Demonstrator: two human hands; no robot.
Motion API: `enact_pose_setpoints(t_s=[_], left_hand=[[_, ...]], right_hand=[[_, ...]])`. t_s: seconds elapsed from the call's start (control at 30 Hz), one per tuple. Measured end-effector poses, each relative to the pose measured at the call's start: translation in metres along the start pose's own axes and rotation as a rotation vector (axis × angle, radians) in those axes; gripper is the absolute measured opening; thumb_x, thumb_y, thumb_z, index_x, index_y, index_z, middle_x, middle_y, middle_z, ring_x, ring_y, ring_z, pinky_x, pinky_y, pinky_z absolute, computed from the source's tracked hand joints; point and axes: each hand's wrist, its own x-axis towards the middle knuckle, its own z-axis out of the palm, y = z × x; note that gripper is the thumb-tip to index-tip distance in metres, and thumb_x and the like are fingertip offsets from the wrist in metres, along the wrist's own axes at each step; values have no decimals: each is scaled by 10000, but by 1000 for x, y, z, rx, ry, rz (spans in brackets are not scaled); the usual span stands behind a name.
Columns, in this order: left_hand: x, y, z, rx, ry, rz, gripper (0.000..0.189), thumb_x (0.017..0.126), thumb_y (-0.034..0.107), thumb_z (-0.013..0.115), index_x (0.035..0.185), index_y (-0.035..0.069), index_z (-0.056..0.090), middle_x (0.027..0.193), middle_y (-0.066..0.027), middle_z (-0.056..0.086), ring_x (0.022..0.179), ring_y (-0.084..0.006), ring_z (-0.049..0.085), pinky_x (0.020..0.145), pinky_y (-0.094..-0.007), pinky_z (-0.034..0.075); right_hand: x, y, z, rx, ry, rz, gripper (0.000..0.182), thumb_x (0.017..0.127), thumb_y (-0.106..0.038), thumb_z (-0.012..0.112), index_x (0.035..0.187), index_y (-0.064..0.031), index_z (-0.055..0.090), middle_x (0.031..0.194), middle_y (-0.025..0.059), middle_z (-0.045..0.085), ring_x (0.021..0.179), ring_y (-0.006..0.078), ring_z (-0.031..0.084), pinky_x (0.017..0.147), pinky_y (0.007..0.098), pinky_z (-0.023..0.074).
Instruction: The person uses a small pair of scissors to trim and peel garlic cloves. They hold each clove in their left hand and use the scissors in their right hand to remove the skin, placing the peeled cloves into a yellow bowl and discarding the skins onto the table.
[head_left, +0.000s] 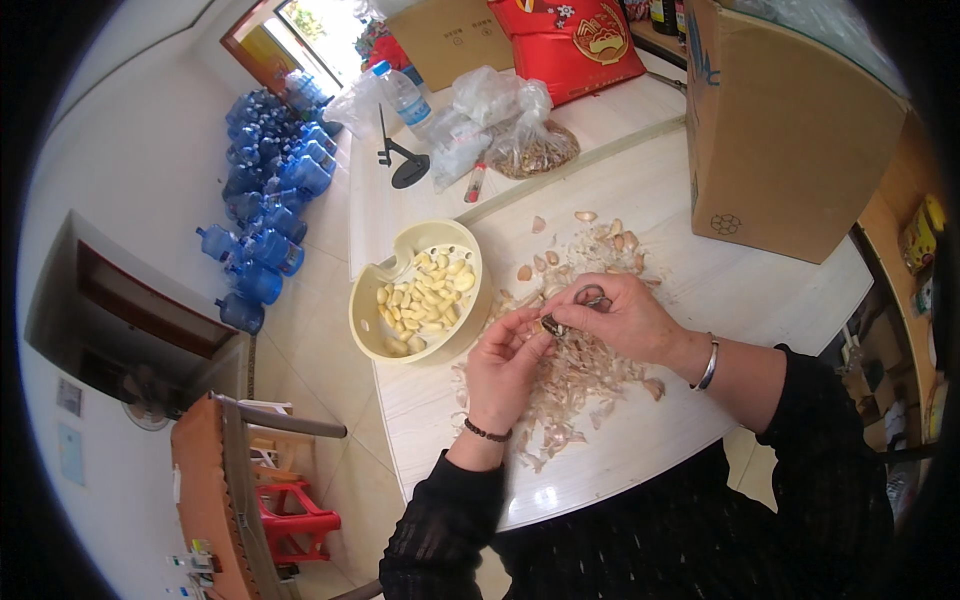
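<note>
Over a heap of garlic skins (562, 405) on the white table, my two hands meet. My right hand (619, 315) holds a small metal tool with a loop handle (592, 295), perhaps small scissors; its dark working end (553, 325) lies between the hands. The fingers of my left hand (510, 360) pinch something small at that end, probably a garlic clove, mostly hidden by the fingers. To the left, a cream plastic basket (360, 319) holds many peeled garlic cloves (424, 296). Unpeeled cloves (626, 240) lie beyond my hands among more skins.
A cardboard box (795, 142) stands at the right. Farther back are a red bag (574, 45), knotted plastic bags (532, 139), a water bottle (405, 94), a black stand (410, 171) and a red lighter (475, 183). Blue water jugs (277, 251) crowd the floor at left.
</note>
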Motion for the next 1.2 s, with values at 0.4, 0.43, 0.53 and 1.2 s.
enact_pose_setpoints(t_s=[0.4, 0.43, 0.53, 1.2], left_hand=[[-8, 9, 13, 173, 57, 100, 236, 829, -26, 595, 1064, -8, 588, 820, -14, 611, 712, -56, 561, 622, -171, 453], [-7, 10, 14, 147, 63, 81, 233, 830, -25, 594, 1062, -6, 589, 839, -15, 608, 732, -57, 559, 643, -176, 454], [1, -2, 4, 108, 64, 244, 239, 857, -7, 564, 1096, 8, 566, 922, -27, 591, 824, -85, 554, 728, -213, 454], [5, -8, -3, -468, -78, -62, 247, 874, 18, 548, 1120, 43, 544, 1061, -52, 584, 882, -120, 567, 801, -249, 484]], right_hand=[[4, 0, -11, 367, 18, 274, 161, 845, -112, 608, 784, 23, 546, 795, 69, 591, 683, 124, 590, 635, 264, 552], [4, 3, -10, 377, 47, 269, 162, 846, -113, 608, 783, 22, 544, 790, 64, 586, 683, 122, 589, 629, 262, 549], [5, 6, -6, 348, 103, 261, 168, 848, -119, 609, 782, 20, 541, 767, 46, 570, 677, 113, 584, 610, 254, 538], [0, 15, 1, -2, 83, 137, 181, 835, -158, 646, 771, -3, 579, 684, -21, 564, 628, 29, 503, 551, 192, 413]])
